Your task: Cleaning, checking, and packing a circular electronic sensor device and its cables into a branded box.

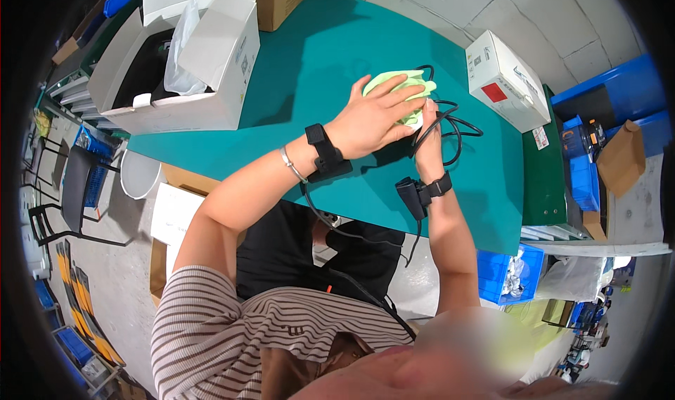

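Grasping green cloth [410, 119], the left hand [371, 120] adjoins the right hand [429, 149], whose grip amid cable [460, 143] is unclear.

My head-worn camera, the left of a side-by-side pair, faces steeply down past my striped shirt [200, 323] to the green table [316, 48]. It looks from near above (wide fisheye, so straight edges bend toward the dark rim), with my left grip [373, 122] and right grip [430, 145] above centre, wall [541, 20] at top, floor [126, 280] at left.
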{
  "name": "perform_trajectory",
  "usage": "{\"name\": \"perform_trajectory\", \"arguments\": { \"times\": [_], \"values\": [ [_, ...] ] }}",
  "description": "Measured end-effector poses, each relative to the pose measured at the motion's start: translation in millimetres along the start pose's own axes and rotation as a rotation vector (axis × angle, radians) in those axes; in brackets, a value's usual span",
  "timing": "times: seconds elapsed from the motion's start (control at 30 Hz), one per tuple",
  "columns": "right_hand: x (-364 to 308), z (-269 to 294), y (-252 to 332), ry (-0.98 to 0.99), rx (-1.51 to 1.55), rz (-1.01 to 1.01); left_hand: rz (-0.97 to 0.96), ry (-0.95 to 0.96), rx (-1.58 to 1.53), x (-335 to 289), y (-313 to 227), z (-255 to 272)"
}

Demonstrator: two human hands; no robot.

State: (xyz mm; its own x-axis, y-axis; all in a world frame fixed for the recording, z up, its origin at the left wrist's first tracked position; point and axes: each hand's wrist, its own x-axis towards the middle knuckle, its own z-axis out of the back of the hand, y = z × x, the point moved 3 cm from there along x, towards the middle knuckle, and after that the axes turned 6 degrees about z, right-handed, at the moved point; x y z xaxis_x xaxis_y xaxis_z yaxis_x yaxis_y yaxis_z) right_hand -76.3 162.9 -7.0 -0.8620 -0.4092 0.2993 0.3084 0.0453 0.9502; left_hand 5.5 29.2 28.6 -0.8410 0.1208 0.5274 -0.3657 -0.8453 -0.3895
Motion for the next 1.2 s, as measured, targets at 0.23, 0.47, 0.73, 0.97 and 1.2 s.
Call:
{"name": "perform_trajectory", "arguments": {
  "times": [0.23,0.47,0.73,0.97,1.2],
  "values": [
    [5,11,-3,0.014,0.11,-0.022,0.005,-0.004,-0.059,1,-9,-2],
    [16,11,-15,-0.044,-0.052,0.082,0.22,-0.255,-0.154,5,16,17],
    [18,30,-34,-0.002,-0.074,0.06,0.386,-0.411,-0.224,-11,12,68],
    [17,20,-16,0.051,-0.055,-0.089,0.436,-0.798,0.254,-101,46,195],
    [20,23,-15,0.092,-0.075,-0.109,0.759,-0.525,0.162,-130,98,223]
  ]
}}
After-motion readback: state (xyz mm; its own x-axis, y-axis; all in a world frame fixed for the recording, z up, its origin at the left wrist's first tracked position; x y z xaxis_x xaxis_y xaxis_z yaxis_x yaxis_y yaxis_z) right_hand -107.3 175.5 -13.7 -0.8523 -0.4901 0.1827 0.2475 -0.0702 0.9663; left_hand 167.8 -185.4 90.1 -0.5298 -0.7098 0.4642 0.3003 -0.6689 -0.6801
